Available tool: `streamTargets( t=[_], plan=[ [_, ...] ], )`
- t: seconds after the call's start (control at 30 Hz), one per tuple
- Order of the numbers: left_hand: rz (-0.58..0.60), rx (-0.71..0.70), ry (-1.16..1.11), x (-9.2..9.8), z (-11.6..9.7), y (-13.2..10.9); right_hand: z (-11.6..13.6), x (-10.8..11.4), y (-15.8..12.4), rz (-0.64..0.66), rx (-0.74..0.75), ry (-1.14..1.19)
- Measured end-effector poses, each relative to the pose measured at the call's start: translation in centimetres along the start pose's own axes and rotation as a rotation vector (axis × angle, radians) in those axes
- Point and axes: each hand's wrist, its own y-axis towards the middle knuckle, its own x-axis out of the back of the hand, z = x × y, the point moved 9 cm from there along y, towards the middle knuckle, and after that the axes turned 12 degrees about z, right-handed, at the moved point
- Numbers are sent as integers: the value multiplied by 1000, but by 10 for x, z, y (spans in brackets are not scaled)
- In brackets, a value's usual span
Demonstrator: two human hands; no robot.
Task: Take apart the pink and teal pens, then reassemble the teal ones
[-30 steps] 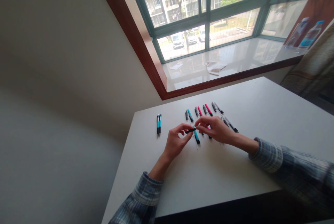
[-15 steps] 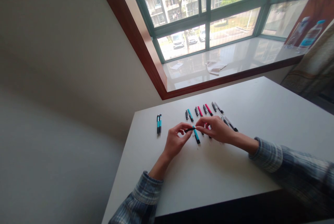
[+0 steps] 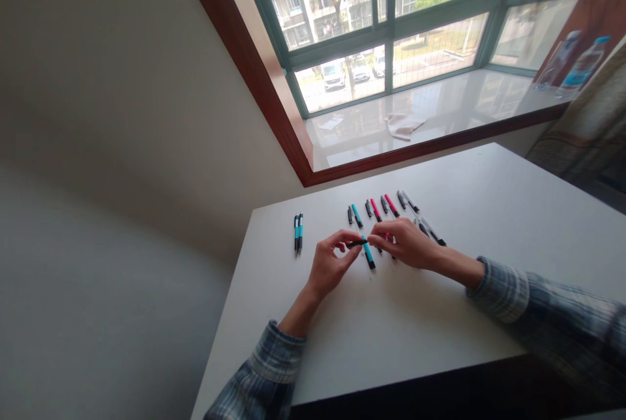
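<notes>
Left hand (image 3: 332, 262) and right hand (image 3: 403, 244) narrow, both pinching a black pen barrel (image 3: 357, 244) between the fingertips, hands nearly touching, mid-table toward the far edge of the white table (image 3: 391, 342). Directly under the hands: teal pen (image 3: 368, 255), flat on the table, one end hidden. Just beyond: loose slanted row of pens, teal (image 3: 357, 215), pink (image 3: 376, 209) and black-and-silver (image 3: 432, 232), part-hidden behind the right hand. Well apart toward the left edge: two teal pens (image 3: 297, 233) side by side, looks like the only finished pairing. Most pens left in the row, exact count unclear. Past the far edge: window sill (image 3: 440, 110) with two plastic bottles (image 3: 584, 62) in its right corner.
</notes>
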Motion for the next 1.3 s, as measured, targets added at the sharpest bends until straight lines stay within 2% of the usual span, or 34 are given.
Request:
streamTargets(
  t=[0.3, 0.6, 0.87, 1.07, 1.3],
  plan=[
    [-1, -15, 28, 0, -2, -1, 2, 0, 0, 3, 14, 11],
    [-12, -117, 140, 1, -14, -4, 6, -6, 0, 62, 26, -71],
    [-19, -202, 228, -1, -22, -6, 3, -9, 0, 77, -57, -27],
    [-20, -210, 281, 0, -22, -7, 1, -11, -1, 85, -77, 73],
    [5, -200, 245, -3, -27, -5, -3, -7, -2, 33, -76, 23]
  ],
)
